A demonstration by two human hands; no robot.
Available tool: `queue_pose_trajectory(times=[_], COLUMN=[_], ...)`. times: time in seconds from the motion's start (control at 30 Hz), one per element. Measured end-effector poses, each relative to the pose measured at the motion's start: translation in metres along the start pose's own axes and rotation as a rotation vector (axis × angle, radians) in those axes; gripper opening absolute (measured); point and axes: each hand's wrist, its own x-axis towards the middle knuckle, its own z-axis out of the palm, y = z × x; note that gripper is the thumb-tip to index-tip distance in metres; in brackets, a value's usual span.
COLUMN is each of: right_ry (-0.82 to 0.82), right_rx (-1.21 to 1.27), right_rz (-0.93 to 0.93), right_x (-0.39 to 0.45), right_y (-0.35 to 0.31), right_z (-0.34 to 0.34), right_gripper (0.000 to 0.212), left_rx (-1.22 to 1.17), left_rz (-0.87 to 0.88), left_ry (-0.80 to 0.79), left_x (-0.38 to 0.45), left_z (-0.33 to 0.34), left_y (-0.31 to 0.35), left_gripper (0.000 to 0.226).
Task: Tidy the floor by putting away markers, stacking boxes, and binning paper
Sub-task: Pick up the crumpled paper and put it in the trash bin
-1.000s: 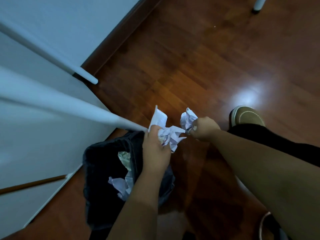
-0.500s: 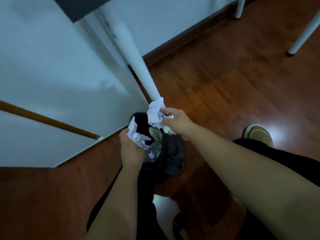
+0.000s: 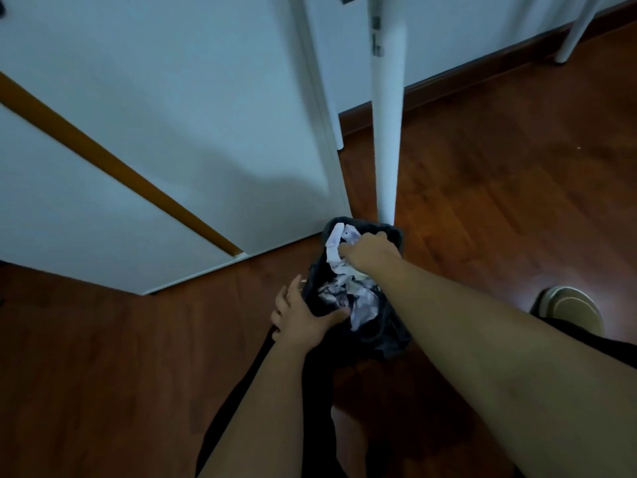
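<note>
A dark waste bin [image 3: 391, 339] stands on the wooden floor at the foot of a white table leg. Crumpled white paper [image 3: 362, 301] lies inside it. My right hand [image 3: 370, 251] reaches into the bin's mouth from the right, fingers closed on a crumpled wad of paper [image 3: 335, 248] near the far rim. My left hand [image 3: 298, 317] grips the bin's near-left rim, thumb hooked inside and fingers spread on the outer wall. No markers or boxes are in view.
A white table leg [image 3: 386, 132] rises just behind the bin. A white cabinet panel [image 3: 172, 132] with a wooden strip fills the left. Another white leg [image 3: 575, 32] stands at the top right. My shoe [image 3: 568, 305] rests on the floor [image 3: 517, 201] at the right.
Both hands have dropped to the bin. My left hand let its paper go into the bin and took hold of the rim. My right hand carried its wad down into the opening.
</note>
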Motion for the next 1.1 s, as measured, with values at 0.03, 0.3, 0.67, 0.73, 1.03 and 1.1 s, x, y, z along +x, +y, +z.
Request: queue_pose_trajectory(times=[0.03, 0.3, 0.67, 0.73, 1.03, 1.1], right_ry=[0.028, 0.119, 0.678, 0.488, -0.186, -0.143], right_rx=[-0.028, -0.623, 0.966, 0.902, 0.851, 0.826], right_rz=[0.001, -0.252, -0.063, 0.066, 0.157, 0.122], right_x=[0.004, 0.025, 0.006, 0.009, -0.015, -0.014], right_y=[0.001, 0.026, 0.077, 0.095, 0.089, 0.079], right_z=[0.003, 0.037, -0.023, -0.026, 0.002, 0.01], right_gripper=[0.047, 0.051, 0.024, 0.022, 0.035, 0.037], left_rx=[-0.02, -0.345, -0.855, -0.875, -0.584, -0.503], left_rz=[0.02, 0.06, -0.352, -0.34, -0.242, -0.144], left_ry=[0.006, 0.0, -0.177, -0.15, -0.167, -0.124], left_x=[0.0, 0.01, 0.022, 0.019, 0.045, 0.06], left_z=[0.001, 0.003, 0.03, 0.035, -0.031, -0.045], left_y=[-0.002, -0.013, -0.012, -0.012, -0.017, -0.02], left_gripper=[0.11, 0.045, 0.077, 0.076, 0.063, 0.064])
